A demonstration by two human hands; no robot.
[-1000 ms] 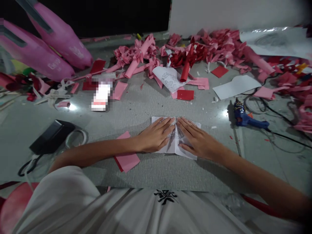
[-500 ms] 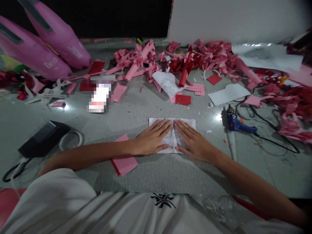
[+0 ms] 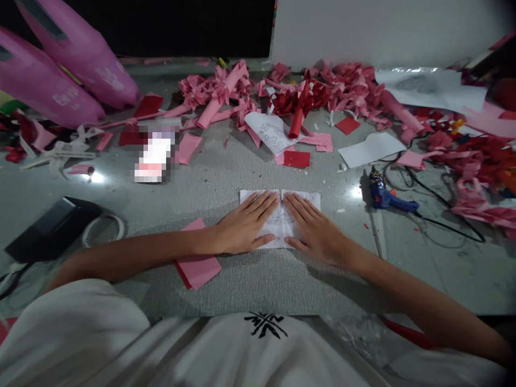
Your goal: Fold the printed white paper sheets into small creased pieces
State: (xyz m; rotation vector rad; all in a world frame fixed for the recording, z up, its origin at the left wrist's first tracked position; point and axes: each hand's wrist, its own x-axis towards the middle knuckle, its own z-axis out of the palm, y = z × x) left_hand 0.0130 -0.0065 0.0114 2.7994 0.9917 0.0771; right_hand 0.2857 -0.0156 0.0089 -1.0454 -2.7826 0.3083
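Note:
A white sheet of paper (image 3: 276,240) with dark line drawings and a crease down its middle lies on the grey table. On its left half my left hand (image 3: 248,223) rests flat, fingers stretched out and pointing away from me. My right hand (image 3: 314,228) lies flat on the other half in the same way, thumb apart from the fingers. The fingertips of both hands come close to the crease without meeting. Beneath my left forearm, pink paper pieces (image 3: 201,271) stick out, with a red one under them.
Pink bottles (image 3: 108,80) stand at the back left near a lit phone (image 3: 153,156). Folded pink paper (image 3: 358,88) is heaped along the back. A blue glue gun (image 3: 387,199) with its cord lies right; a black box (image 3: 52,228) and a tape roll (image 3: 104,231) lie left.
The whole view has shifted slightly, so things sit a little further left and higher. Both hands stay flat on the sheet, with hardly any movement against it.

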